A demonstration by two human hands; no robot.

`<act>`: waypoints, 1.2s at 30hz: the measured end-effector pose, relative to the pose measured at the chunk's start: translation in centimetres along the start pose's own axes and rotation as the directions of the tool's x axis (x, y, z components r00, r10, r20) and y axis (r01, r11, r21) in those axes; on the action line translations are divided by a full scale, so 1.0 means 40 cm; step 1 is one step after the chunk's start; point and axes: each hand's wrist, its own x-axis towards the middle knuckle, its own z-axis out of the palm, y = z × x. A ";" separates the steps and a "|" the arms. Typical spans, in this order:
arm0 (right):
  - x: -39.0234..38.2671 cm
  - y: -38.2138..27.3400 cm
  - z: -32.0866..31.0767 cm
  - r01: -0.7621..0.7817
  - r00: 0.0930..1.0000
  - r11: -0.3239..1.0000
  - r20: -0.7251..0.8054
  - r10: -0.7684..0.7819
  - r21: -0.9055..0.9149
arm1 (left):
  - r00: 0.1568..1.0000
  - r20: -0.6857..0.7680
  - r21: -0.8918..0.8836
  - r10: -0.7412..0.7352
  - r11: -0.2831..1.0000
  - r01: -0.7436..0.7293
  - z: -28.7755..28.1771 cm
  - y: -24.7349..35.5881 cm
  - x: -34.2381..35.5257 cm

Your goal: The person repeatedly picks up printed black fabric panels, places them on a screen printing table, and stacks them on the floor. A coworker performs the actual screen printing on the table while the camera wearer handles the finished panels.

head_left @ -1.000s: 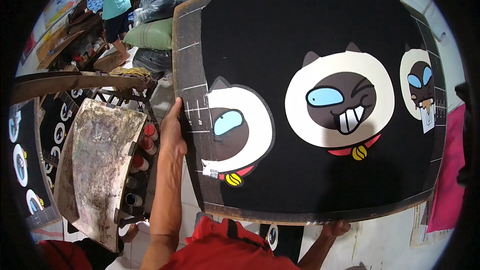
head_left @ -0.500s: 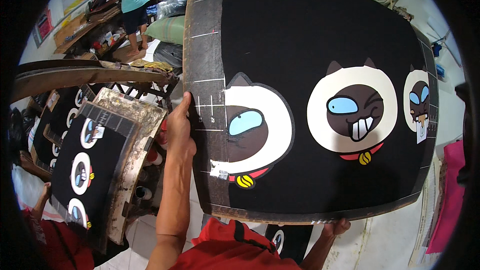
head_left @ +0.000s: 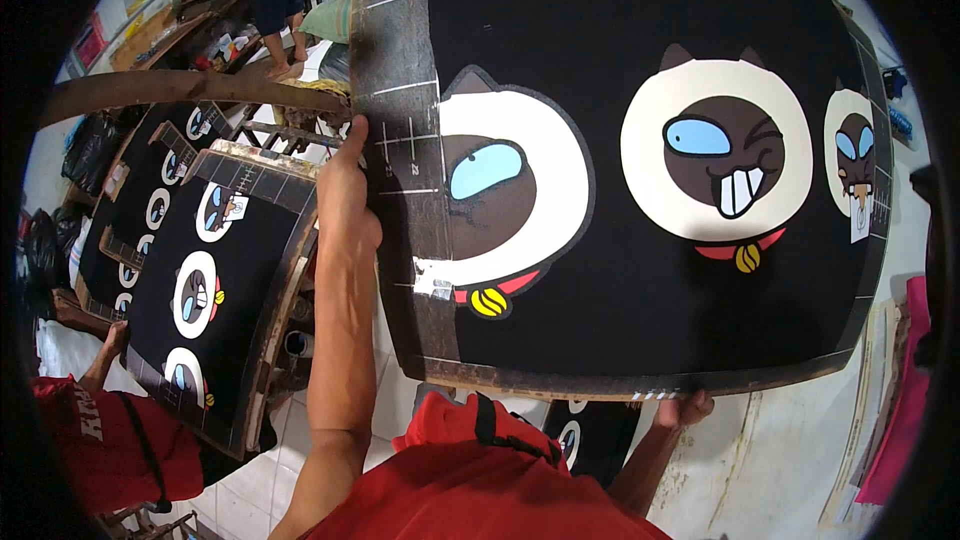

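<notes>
Two hands carry a large black printing board [head_left: 640, 170] bearing cartoon cat-face prints, held up close before the person's chest. Left hand [head_left: 345, 205] grips its left edge, fingers wrapped; right hand [head_left: 683, 408] holds the lower edge from beneath. Judging by this, the carrying step is underway; next needs a free rack [head_left: 215, 290] spot and level lowering.

Black board [head_left: 620, 150], 3 cat faces, held raised.

The printing board [head_left: 640, 190] carries matt black cloth with smooth, glossy cat prints, its worn wooden edge rough.
</notes>
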 end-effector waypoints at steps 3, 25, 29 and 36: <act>0.004 0.011 0.036 -0.052 0.999 0.999 -0.013 0.052 0.011 | 1.000 -0.019 0.063 0.018 0.998 -0.017 0.010 0.004 -0.002; 0.036 0.023 0.073 -0.109 0.957 0.994 0.274 0.100 0.018 | 1.000 0.018 0.079 -0.015 0.997 0.014 0.010 0.004 0.036; 0.039 0.020 0.069 -0.131 0.962 0.991 0.248 0.118 0.035 | 1.000 0.009 0.077 -0.020 0.997 0.019 0.004 0.003 0.040; 0.040 0.026 0.088 -0.074 0.987 0.997 0.144 0.070 0.028 | 0.999 -0.050 0.140 -0.014 0.990 0.021 0.013 0.003 0.038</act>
